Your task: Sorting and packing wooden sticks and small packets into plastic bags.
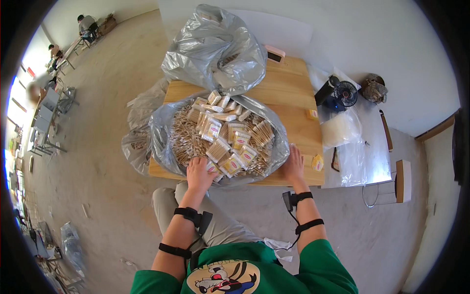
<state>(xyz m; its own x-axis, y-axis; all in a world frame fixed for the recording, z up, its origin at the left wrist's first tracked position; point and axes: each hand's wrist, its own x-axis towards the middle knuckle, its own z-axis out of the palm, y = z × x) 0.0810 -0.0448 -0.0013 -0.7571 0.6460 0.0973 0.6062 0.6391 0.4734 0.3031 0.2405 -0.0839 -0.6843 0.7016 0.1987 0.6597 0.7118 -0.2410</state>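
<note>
A large grey plastic bag (280, 130) lies wide open on the wooden table, full of loose cotton swabs (182, 142) with wooden sticks. Several clear packets of cotton swabs (241, 139) with yellow-and-white labels are heaped on top. At the bag's near left edge, my left hand (198, 175) has its fingers closed about a packet of cotton swabs (213, 169); the fingertips are partly hidden. My right hand (293, 165) is on the table against the bag's near right side, holding nothing, its fingers stretched forward.
Behind stands another grey plastic bag (210, 54), near a pink-framed device (275, 54). Yellow labels (317, 162) lie on the wooden table (289, 93). To the right, a side table holds a black fan (345, 93) and clear plastic bags (342, 128). Other people sit far left.
</note>
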